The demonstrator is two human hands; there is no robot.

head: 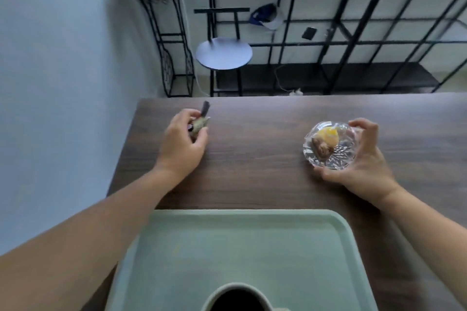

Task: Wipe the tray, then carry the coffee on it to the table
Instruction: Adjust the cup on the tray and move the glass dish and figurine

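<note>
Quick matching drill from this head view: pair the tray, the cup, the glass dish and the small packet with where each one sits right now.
Things:
1. tray
2. cup
3. glass dish
4. small packet

Places:
A. pinched in the left hand, far left of the table
B. on the tray, at its near edge
C. on the table's near side, between the forearms
D. on the table, cupped by the right hand

Pairs: 1-C, 2-B, 3-D, 4-A
</note>
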